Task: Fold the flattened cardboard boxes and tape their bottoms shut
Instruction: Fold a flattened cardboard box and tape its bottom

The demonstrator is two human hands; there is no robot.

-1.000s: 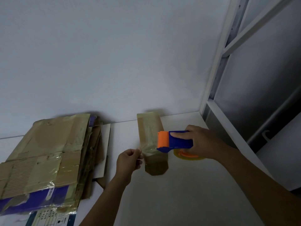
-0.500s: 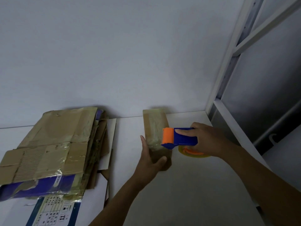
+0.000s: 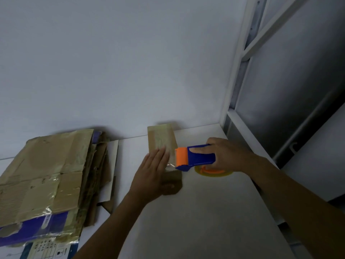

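Note:
A small brown cardboard box (image 3: pixel 162 139) stands on the white table (image 3: pixel 205 212) against the wall, its top covered in shiny tape. My left hand (image 3: pixel 152 173) lies flat on the box with straight fingers, pressing the tape down. My right hand (image 3: pixel 226 154) grips a blue and orange tape dispenser (image 3: pixel 194 157) just right of the box; its yellowish tape roll (image 3: pixel 212 171) shows below the hand. A short stretch of clear tape runs from the dispenser's mouth to the box.
A pile of flattened cardboard boxes (image 3: pixel 46 174) lies on the table's left side, some taped, one with blue print. A white metal frame (image 3: pixel 235 86) and grey panels rise along the right edge. The wall stands close behind.
My left hand let go of the pinched tape end, moved onto the box and flattened on it. The dispenser stayed beside the box. The view shifted a little.

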